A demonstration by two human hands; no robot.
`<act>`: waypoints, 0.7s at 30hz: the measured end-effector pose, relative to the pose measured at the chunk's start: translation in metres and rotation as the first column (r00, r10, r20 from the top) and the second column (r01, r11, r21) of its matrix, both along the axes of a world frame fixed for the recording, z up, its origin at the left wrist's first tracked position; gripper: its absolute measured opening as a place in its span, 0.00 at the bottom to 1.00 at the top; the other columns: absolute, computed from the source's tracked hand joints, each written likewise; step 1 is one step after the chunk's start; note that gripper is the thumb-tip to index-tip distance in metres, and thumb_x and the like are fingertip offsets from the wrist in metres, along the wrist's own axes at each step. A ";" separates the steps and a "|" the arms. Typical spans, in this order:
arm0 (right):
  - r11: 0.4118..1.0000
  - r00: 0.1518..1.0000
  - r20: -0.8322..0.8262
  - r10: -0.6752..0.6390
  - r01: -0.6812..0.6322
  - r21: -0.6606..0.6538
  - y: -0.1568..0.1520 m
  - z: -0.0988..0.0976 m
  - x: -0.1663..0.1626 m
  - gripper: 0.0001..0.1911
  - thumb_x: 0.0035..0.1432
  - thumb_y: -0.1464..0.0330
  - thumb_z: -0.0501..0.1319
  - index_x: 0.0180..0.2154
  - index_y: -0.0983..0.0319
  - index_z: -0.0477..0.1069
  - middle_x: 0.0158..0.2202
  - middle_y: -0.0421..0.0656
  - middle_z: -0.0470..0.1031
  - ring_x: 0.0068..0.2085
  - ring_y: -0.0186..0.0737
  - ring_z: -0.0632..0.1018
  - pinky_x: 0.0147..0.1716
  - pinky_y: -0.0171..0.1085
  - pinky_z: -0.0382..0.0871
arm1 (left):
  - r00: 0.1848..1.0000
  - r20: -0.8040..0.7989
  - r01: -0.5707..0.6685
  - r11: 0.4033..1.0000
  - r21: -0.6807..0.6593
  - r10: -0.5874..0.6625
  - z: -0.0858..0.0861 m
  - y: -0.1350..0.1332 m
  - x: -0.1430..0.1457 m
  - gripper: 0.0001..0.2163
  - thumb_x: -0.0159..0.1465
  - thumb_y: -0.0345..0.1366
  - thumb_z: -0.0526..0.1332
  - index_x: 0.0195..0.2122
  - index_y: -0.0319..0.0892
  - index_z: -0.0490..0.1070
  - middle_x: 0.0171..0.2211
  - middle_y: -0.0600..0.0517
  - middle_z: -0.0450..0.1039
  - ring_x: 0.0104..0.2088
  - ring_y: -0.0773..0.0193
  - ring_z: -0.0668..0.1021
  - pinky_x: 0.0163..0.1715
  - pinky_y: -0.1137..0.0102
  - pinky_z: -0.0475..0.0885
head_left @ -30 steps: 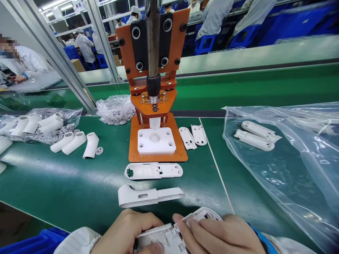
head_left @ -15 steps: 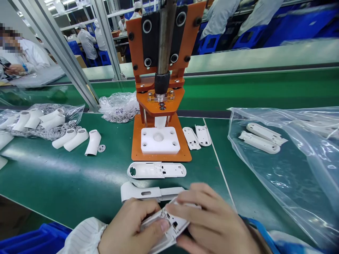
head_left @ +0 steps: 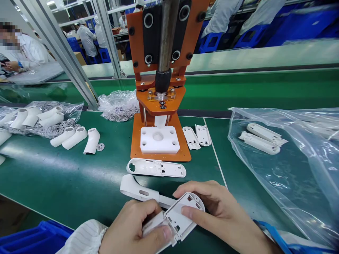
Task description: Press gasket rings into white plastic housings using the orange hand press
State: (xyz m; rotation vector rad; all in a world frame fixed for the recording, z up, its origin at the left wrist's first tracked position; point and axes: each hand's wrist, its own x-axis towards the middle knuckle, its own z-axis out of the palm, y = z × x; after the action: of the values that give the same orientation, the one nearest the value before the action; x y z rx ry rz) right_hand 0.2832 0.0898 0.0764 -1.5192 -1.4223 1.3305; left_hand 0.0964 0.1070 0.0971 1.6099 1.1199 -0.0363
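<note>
A white plastic housing with a rounded far end and small cut-outs is held between both hands, low in the view. My left hand is closed round its near part, thumb pressed on the upper face. My right hand grips the rounded end, with its thumb on the inner face and its fingers round the far side. Just beyond lies a white curved handle-like part, partly hidden by the hands. Farther off, a long white shell lies flat in front of the press.
An orange press with a white fixture block stands mid-bench. Two short white covers lie right of it. Clear bags hold white shells at right and curved tubes at left. A co-worker sits far left.
My right hand has shifted its grip, uncovering the housing's rounded end. The housing has turned, and the curved part and long shell now lie at a slight tilt.
</note>
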 end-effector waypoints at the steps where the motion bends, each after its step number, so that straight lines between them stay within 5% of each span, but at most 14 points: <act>1: 1.000 1.000 -0.024 -0.013 0.013 0.014 -0.001 0.001 0.000 0.07 0.46 0.64 0.61 0.30 0.58 0.74 0.27 0.41 0.69 0.27 0.36 0.71 0.21 0.31 0.65 | 1.000 0.016 0.011 1.000 -0.027 -0.010 0.000 0.001 0.000 0.15 0.57 0.46 0.51 0.34 0.39 0.68 0.29 0.51 0.70 0.26 0.65 0.68 0.24 0.74 0.61; 5: 0.972 0.996 -0.074 -0.044 0.060 0.225 -0.001 0.002 -0.002 0.04 0.48 0.69 0.62 0.29 0.56 0.74 0.27 0.40 0.73 0.24 0.34 0.72 0.19 0.28 0.64 | 0.999 0.049 -0.013 0.998 -0.066 0.016 0.001 0.004 0.000 0.13 0.51 0.42 0.61 0.34 0.39 0.68 0.31 0.52 0.70 0.29 0.64 0.69 0.25 0.74 0.62; 9: 0.892 0.990 -0.115 0.076 -0.016 0.453 0.002 0.000 0.007 0.03 0.52 0.70 0.60 0.29 0.56 0.72 0.21 0.37 0.71 0.19 0.31 0.68 0.17 0.28 0.60 | 0.991 0.033 0.130 0.989 -0.074 -0.128 0.002 0.007 -0.003 0.12 0.51 0.35 0.61 0.37 0.41 0.67 0.34 0.52 0.69 0.30 0.63 0.70 0.26 0.75 0.62; 14: 0.910 0.941 -0.333 0.059 0.087 0.405 0.003 0.002 0.019 0.03 0.54 0.64 0.59 0.31 0.53 0.72 0.22 0.36 0.68 0.18 0.30 0.64 0.14 0.29 0.54 | 0.981 0.018 0.192 0.980 0.052 -0.193 -0.003 0.006 -0.009 0.12 0.61 0.39 0.47 0.32 0.39 0.67 0.27 0.51 0.67 0.28 0.64 0.68 0.28 0.74 0.63; 21: 0.934 0.983 -0.142 0.113 -0.057 0.353 0.001 0.008 0.001 0.10 0.54 0.61 0.58 0.27 0.59 0.72 0.19 0.38 0.67 0.19 0.30 0.65 0.18 0.30 0.56 | 0.973 0.151 0.184 0.981 -0.055 -0.174 -0.001 0.005 -0.004 0.17 0.63 0.44 0.44 0.38 0.40 0.68 0.30 0.51 0.69 0.28 0.65 0.69 0.25 0.75 0.62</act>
State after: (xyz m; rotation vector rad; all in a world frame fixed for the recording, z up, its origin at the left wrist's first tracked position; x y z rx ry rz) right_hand 0.2847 0.0905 0.0847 -1.1059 -1.5384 1.1471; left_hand 0.0927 0.1119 0.0960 1.6212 0.8514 -0.0737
